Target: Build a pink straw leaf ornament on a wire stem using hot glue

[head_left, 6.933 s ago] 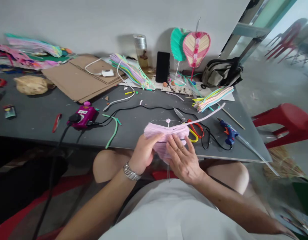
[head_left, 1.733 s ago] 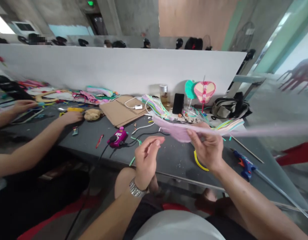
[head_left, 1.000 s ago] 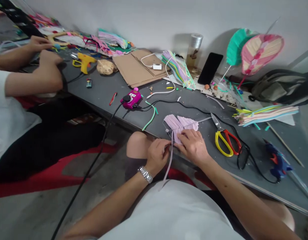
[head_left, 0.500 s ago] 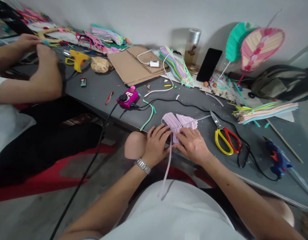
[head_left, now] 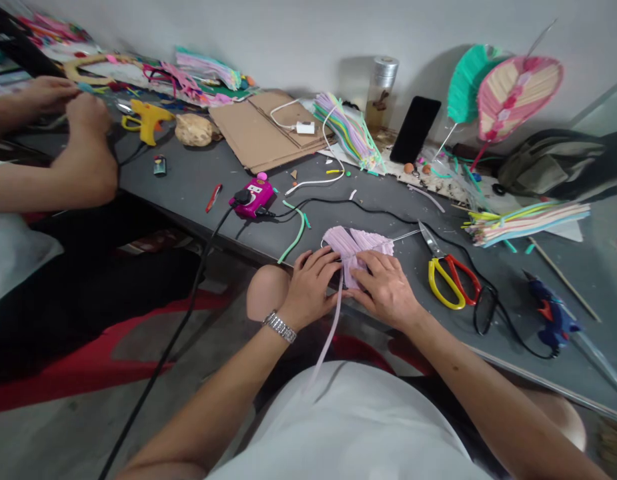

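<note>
A pale purple piece [head_left: 355,248] made of ribbed strips on a wire frame lies at the table's front edge. My left hand [head_left: 313,287] holds its left lower side, fingers bent over it. On its lower right part my right hand [head_left: 387,288] grips with thumb and fingers. One long purple strip [head_left: 331,333] hangs from between the hands down towards my shirt. A thin wire runs from the piece to the right, near the scissors [head_left: 451,270] with yellow and red handles. Both thumbs' tips are partly below the piece.
A magenta power socket [head_left: 253,197] with black cables sits left of my hands. Blue glue gun [head_left: 553,310] at right; cardboard [head_left: 268,130], a phone [head_left: 415,130] and fuzzy-stick bundles behind. Another person's hands [head_left: 88,113] work at far left near a yellow glue gun [head_left: 147,121].
The view has shifted slightly, moving the table items a little to the left. The hanging strip's lower end has swung left. Both hands keep their places on the purple piece.
</note>
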Available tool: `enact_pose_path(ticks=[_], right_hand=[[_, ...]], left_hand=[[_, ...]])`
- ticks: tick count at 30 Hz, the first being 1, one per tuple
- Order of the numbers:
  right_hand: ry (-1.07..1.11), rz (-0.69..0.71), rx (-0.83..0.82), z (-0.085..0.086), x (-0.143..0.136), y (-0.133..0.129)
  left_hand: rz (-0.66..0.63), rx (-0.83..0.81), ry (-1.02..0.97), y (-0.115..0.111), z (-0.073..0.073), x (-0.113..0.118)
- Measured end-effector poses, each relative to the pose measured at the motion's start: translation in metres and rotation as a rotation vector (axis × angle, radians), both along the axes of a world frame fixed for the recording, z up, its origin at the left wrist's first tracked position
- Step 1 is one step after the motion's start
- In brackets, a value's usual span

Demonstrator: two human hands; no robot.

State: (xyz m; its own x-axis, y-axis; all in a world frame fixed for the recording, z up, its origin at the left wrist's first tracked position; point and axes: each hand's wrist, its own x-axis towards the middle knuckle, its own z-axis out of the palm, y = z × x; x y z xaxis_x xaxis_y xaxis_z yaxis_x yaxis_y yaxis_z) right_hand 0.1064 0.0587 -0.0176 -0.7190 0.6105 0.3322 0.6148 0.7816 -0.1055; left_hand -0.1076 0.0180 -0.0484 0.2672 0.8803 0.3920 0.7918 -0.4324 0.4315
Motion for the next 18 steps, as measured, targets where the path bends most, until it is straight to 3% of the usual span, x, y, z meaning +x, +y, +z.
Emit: enact_pose_path(ticks=[8, 18], right_hand=[[0.037, 0.005, -0.034, -0.008, -0.001, 0.002], [-0.054, -0.008, -0.057, -0.004, -0.006, 0.008]], left_hand=[[-0.079, 0.003, -0.036, 0.003, -0.002, -0.004], [-0.136, -0.011, -0.016, 0.009, 0.005, -0.012]])
